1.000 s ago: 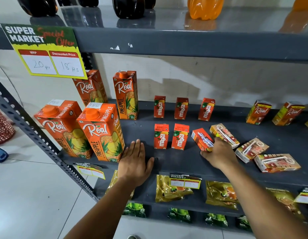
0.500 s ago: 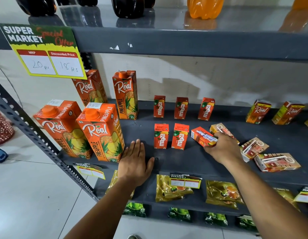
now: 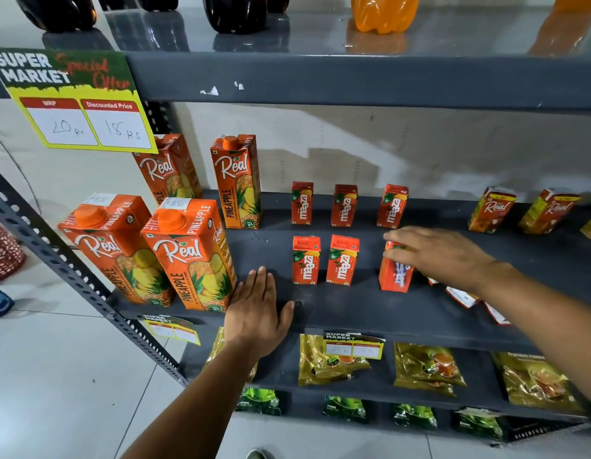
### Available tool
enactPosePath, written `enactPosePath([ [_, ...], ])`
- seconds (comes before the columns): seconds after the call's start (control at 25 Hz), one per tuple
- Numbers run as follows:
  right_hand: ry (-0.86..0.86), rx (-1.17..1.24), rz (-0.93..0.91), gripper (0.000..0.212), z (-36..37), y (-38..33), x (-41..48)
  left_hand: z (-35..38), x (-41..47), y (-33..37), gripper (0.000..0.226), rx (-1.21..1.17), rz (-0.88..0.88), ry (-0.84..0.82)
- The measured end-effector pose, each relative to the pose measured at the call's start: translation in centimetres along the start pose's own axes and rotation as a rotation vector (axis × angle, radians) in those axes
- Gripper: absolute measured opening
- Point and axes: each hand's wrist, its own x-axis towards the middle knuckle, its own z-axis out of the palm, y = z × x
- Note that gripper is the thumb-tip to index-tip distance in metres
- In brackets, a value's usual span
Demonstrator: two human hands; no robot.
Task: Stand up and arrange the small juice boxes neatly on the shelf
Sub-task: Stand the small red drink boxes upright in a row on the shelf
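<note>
From the head camera, the right hand (image 3: 443, 256) reached across the grey metal shelf (image 3: 353, 309) with its fingers curled over the top of a small red juice box (image 3: 395, 273), which stood upright in the front row with its back panel and wrapped straw facing out. To its left stood two more small red boxes (image 3: 306, 260) of the same kind, front labels facing out, square-edged cartons with a matte printed finish; three matching boxes (image 3: 344, 205) stood in a row behind them near the back wall. The left hand (image 3: 256, 313) lay flat on the shelf's front edge, fingers together and straight, holding nothing, just beside the tall pineapple cartons (image 3: 188, 256) with round orange caps. Under and behind the right forearm, a few more small boxes (image 3: 463, 298) lay on their sides, mostly hidden, so that only white and red corners showed. Further right, yellow-and-orange small cartons (image 3: 493, 210) stood tilted at the back, the last one cut off by the frame. A yellow price sign (image 3: 82, 104) hung from the upper shelf, where the glossy bottoms of dark and orange bottles (image 3: 383, 11) were cropped at the top. Below, shiny gold packets (image 3: 426, 369) lay on the lower shelf, their print too small to read.
</note>
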Motion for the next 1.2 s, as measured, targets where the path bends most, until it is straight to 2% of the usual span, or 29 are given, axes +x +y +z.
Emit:
enactPosePath([
  [0.08,0.009,-0.082,-0.089,0.058,0.1,0.2,-0.2,0.0,0.0,0.0,0.085,0.002,0.002,-0.001],
  [0.24,-0.006,-0.004,-0.08,0.072,-0.2,1.1,-0.4,0.1,0.2,0.0,0.086,0.004,-0.003,-0.016],
  [0.36,-0.119,0.022,-0.088,0.083,-0.7,1.7,-0.1,0.1,0.3,0.0,0.085,0.005,-0.003,-0.021],
  [0.48,-0.272,0.1,-0.018,0.075,-1.7,1.7,0.9,0.2,0.1,0.0,0.085,0.0,-0.003,-0.012],
  [0.56,-0.308,0.125,0.081,0.07,-2.3,1.5,1.7,0.1,0.1,0.0,0.085,-0.006,-0.003,-0.001],
  [0.64,-0.298,0.089,0.201,0.071,-2.4,0.8,2.2,0.1,0.0,0.0,0.085,-0.005,-0.002,0.0],
  [0.8,-0.196,0.036,0.33,0.055,-1.2,-1.7,3.6,0.1,0.1,0.0,0.085,-0.006,-0.003,-0.003],
  [0.92,-0.2,0.088,0.395,0.058,-1.1,-2.0,4.6,0.0,0.0,0.0,0.084,-0.009,0.008,0.001],
  [1.08,-0.34,0.223,0.439,0.076,-1.7,-1.0,5.3,0.1,0.0,-0.1,0.083,-0.017,0.011,0.024],
  [1.2,-0.239,0.316,0.472,0.081,-2.7,0.3,4.8,0.3,0.0,-0.2,0.084,-0.01,0.004,0.0],
])
